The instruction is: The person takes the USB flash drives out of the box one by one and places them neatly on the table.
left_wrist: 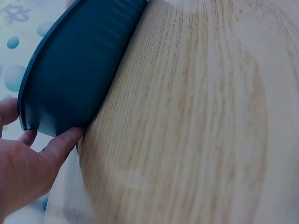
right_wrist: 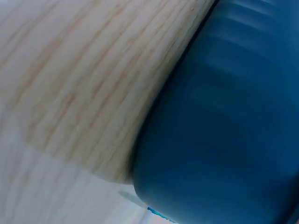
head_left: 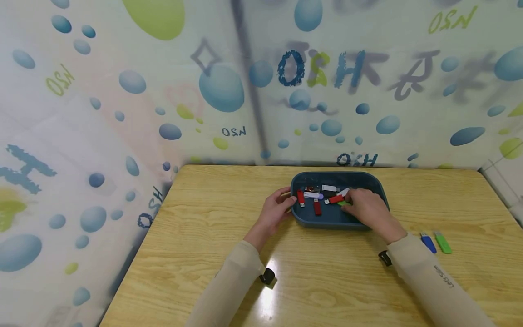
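A dark blue rectangular bin [head_left: 339, 225] stands on the table with several USB flash drives inside. My left hand [head_left: 274, 210] grips its left end; in the left wrist view the thumb [left_wrist: 70, 137] presses low on the wall and a finger reaches the rim. My right hand [head_left: 369, 209] is down inside the bin's right half, fingers bent toward the drives. By its fingertips lie a red USB drive [head_left: 337, 199], a white one [head_left: 344, 192] and a green one [head_left: 342, 203]; whether it pinches one I cannot tell. The right wrist view shows only the bin's outer wall [right_wrist: 224, 121].
On the wooden table [head_left: 212, 218], a blue USB drive [head_left: 428, 243] and a green USB drive [head_left: 443, 243] lie right of the bin, beside the right sleeve. More drives, including a dark red one [head_left: 317, 208], lie in the bin's left half. A patterned curtain [head_left: 229, 136] hangs behind.
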{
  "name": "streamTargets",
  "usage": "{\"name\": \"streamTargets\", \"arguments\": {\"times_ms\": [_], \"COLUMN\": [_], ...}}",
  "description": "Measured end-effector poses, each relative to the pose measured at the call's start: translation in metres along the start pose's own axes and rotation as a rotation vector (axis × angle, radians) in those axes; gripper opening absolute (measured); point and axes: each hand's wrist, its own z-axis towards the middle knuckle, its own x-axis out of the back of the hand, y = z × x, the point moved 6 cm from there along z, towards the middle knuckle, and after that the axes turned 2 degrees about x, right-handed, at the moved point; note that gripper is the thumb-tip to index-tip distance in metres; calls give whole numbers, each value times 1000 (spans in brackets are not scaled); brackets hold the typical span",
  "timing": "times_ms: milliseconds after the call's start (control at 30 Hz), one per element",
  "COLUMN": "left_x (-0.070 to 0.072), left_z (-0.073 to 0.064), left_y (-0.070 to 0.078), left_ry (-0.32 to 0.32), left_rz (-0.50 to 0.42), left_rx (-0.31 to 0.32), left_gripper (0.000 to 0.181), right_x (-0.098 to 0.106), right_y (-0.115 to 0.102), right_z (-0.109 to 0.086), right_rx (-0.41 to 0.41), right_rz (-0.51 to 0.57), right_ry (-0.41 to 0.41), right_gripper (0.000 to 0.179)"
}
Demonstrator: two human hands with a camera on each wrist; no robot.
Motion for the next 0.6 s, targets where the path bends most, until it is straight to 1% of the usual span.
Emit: {"name": "streamTargets", "arguments": {"times_ms": [267, 400, 600], "left_x": [0, -1, 0], "left_z": [0, 0, 0], "left_y": [0, 0, 1], "left_ry": [-7, -14, -10], "left_rz": [-20, -24, -15], "left_rx": [4, 1, 5], "left_gripper": [47, 47, 47], "right_x": [-3, -4, -5], "right_y": [3, 3, 1], "right_z": [2, 3, 3], "right_rx": [-12, -3, 14], "right_rz": [8, 4, -10], "right_ry": [-23, -26, -25], "right_gripper": [28, 29, 28]}}
